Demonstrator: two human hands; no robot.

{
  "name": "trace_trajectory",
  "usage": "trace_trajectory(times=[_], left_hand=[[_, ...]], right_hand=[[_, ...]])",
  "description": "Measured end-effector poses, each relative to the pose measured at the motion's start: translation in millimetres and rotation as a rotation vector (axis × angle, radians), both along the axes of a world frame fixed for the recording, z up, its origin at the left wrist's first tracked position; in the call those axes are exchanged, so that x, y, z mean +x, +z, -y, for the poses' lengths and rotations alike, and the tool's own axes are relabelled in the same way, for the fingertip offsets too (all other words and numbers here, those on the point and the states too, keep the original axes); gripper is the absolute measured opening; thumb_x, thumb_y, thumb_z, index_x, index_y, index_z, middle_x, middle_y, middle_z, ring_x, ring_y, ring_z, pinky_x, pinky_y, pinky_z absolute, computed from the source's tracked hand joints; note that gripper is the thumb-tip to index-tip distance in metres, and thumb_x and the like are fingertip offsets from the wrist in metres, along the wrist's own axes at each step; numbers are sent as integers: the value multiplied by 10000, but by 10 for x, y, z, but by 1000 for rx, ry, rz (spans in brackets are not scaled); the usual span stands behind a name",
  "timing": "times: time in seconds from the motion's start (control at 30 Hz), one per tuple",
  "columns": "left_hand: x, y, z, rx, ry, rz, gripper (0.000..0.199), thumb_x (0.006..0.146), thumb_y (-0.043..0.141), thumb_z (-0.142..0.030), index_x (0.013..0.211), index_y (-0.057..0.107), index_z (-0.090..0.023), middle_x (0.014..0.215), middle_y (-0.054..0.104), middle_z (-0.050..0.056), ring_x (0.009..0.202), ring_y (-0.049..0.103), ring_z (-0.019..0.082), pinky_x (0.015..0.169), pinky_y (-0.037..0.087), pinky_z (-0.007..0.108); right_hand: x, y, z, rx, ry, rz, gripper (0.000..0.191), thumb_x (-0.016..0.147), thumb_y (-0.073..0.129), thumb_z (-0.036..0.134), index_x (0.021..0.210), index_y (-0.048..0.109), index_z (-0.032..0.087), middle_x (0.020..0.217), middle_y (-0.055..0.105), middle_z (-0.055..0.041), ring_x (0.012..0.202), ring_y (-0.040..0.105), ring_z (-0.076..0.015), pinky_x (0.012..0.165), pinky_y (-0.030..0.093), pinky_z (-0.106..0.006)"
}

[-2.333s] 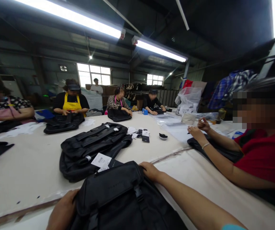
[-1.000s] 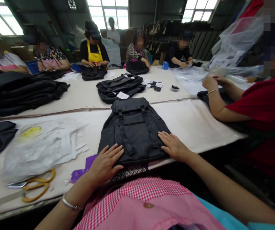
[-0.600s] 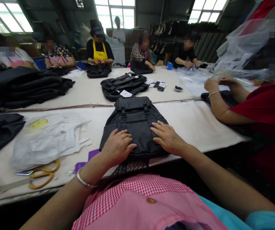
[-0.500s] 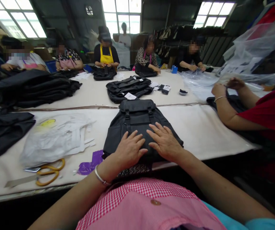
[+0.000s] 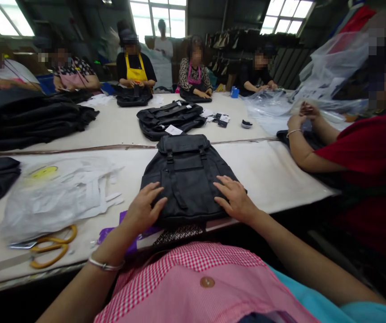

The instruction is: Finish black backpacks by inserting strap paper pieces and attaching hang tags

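A black backpack (image 5: 189, 179) lies front side up at the table's near edge, its flap pointing away from me. Two buckled straps run down its front. My left hand (image 5: 145, 206) rests at the bag's lower left side, fingers apart, with a bracelet on the wrist. On the lower right part of the bag lies my right hand (image 5: 235, 197), also with spread fingers. Neither hand grips anything. Purple plastic (image 5: 125, 233) shows partly behind my left forearm, and a patterned cloth (image 5: 177, 233) peeks out below the bag.
Orange-handled scissors (image 5: 53, 246) lie at the left by a clear plastic bag (image 5: 58, 197) of white pieces. More black bags (image 5: 171, 119) and a dark pile (image 5: 28, 119) are on the table (image 5: 273, 175). A person in red (image 5: 364, 148) works at the right; several others sit opposite.
My hands have moved apart from the middle of the backpack to its two sides, uncovering the front straps. The whole view has shifted slightly to the right.
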State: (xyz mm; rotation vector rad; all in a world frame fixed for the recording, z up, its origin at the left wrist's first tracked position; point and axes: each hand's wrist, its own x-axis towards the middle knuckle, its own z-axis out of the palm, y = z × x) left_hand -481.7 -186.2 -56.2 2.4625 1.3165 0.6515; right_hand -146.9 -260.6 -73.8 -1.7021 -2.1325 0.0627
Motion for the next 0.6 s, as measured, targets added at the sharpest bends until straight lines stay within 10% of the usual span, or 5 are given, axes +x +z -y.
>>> trace_trajectory(times=[0.13, 0.3, 0.5, 0.6], left_hand=[[-325, -238, -40, -139, 365, 22, 638, 844, 484, -571, 1289, 537, -116, 1295, 580, 156, 1222, 529, 281, 1068, 405, 452], [-346, -355, 95, -21, 293, -39, 602, 875, 483, -481, 1336, 495, -94, 1412, 470, 190, 1326, 430, 308, 1109, 366, 480], [81, 49, 272, 248, -98, -191, 413, 913, 480, -312, 1312, 558, -235, 1474, 451, 79, 1431, 268, 295, 1136, 273, 533], [275, 10, 363, 184, -352, -307, 459, 916, 512, -376, 1371, 494, -316, 1480, 454, 31, 1403, 339, 256, 1153, 228, 516]], right_hand=[[309, -242, 69, 62, -310, -212, 570, 897, 485, 450, 1375, 495, 138, 1453, 441, -178, 1339, 415, -296, 1100, 358, -478], [442, -499, 145, -1, -350, -199, 523, 919, 431, 480, 1286, 572, 135, 1351, 541, -180, 1276, 484, -297, 1085, 376, -501], [104, -127, 89, 200, -234, 30, 492, 913, 488, 416, 1324, 554, 154, 1459, 441, -167, 1375, 349, -334, 1071, 344, -523], [-106, -9, 71, 140, -43, 130, 516, 908, 514, 410, 1387, 507, 217, 1519, 377, -121, 1411, 286, -337, 1090, 288, -533]])
